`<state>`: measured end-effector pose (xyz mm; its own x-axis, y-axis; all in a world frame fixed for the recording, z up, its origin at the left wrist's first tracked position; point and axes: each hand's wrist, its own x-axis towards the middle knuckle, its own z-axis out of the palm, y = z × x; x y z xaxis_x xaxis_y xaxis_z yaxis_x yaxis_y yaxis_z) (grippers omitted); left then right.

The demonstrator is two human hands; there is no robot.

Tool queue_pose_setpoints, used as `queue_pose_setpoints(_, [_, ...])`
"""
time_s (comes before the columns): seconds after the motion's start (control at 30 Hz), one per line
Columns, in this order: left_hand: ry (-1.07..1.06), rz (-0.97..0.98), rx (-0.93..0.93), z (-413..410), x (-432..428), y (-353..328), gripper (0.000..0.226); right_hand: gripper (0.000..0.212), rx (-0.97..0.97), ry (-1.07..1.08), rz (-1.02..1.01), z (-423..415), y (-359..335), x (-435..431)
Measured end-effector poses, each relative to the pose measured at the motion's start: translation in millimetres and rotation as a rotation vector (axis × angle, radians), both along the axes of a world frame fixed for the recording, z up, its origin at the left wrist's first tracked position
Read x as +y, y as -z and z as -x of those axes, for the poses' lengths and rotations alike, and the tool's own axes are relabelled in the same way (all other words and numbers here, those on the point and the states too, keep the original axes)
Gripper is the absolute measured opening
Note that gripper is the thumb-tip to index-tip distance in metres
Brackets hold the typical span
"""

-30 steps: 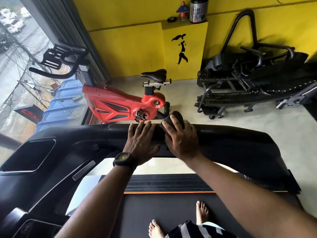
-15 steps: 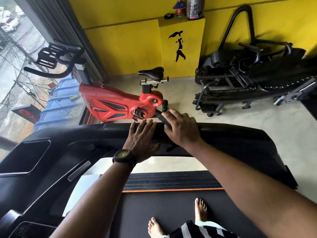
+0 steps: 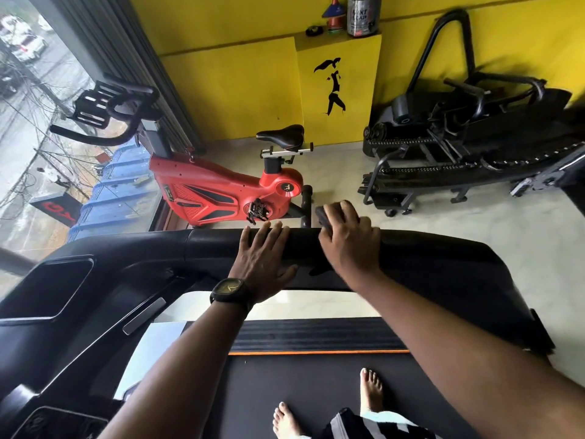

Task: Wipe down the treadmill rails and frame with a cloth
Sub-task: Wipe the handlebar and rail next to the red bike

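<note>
Right hand (image 3: 349,245): mine, fingers curled over a dark cloth (image 3: 323,218), holding it against the far top edge of the treadmill's black front rail (image 3: 427,258), about midway along the rail's length; a fold of the cloth shows beyond my knuckles on the left. Left hand (image 3: 264,263): flat on the same rail just beside the right, fingers straight and slightly spread, fingertips reaching the far edge, holding nothing. Wristwatch (image 3: 229,289): black, dark face, on my left wrist. Rail, left end: bends into the black console housing with a recessed tray (image 3: 47,289). Treadmill belt (image 3: 300,384): dark, below the rail, with an orange stripe across its front edge; my two bare feet (image 3: 372,389) stand on it. Beyond the rail, on the pale floor: one red exercise bike (image 3: 215,194) with black saddle, beside the window (image 3: 38,122); one black curved treadmill (image 3: 474,144) to the right, against the yellow wall (image 3: 231,87). On the yellow ledge: one dark tub (image 3: 363,15), one small cone (image 3: 335,14) beside it.
</note>
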<state>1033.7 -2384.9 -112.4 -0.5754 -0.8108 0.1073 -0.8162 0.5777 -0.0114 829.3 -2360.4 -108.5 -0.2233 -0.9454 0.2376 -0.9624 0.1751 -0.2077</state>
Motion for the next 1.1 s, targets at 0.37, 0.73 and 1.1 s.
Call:
queue_pose_setpoints(0.37, [-0.051, -0.028, -0.013, 11.0, 3.0, 0.2, 0.083, 0.050, -0.038, -0.051, -0.101, 21.5, -4.4, -15.6])
queue_pose_setpoints(0.73, [-0.097, -0.017, -0.017, 22.1, 7.9, 3.9, 0.083, 0.048, -0.056, -0.210, -0.109, 28.1, -4.8, -27.7])
queue_pose_setpoints(1.1, [-0.046, -0.040, -0.008, 21.7, 6.8, 1.6, 0.085, 0.049, 0.024, -0.322, -0.097, 26.5, -2.6, -28.6])
